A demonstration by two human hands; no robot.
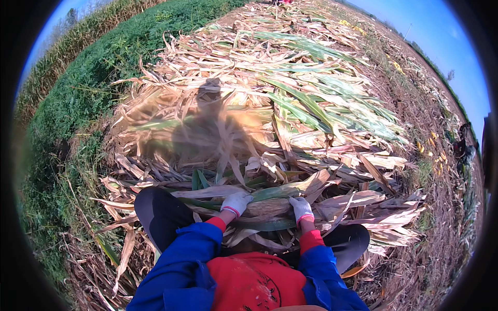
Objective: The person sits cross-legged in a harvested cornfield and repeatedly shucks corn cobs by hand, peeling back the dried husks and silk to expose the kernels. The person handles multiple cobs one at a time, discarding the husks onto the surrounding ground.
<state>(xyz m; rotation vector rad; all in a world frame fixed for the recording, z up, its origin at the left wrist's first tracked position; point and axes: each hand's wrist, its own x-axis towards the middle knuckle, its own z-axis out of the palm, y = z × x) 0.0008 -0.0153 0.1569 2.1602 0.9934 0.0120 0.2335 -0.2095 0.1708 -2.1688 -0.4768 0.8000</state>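
White work gloves with pink cuffs cover both hands. My left hand (237, 203) is closed at the left side of a dry, leaf-wrapped corn stalk (268, 208) lying across my lap. On its right side, my right hand (301, 209) grips the same leafy bundle, its fingers partly hidden by leaves. A broad green-and-tan corn leaf (284, 190) runs just beyond both hands. Beneath them hangs a darker green leaf (268, 224). Whether an ear sits inside the leaves cannot be made out.
A thick layer of cut corn stalks (249, 70) spreads ahead, with my shadow across it. Green plants (113, 50) border the left, with standing corn (50, 77) behind. Yellow corn ears (441, 161) lie on soil at right. My bent knees (163, 214) flank the stalks.
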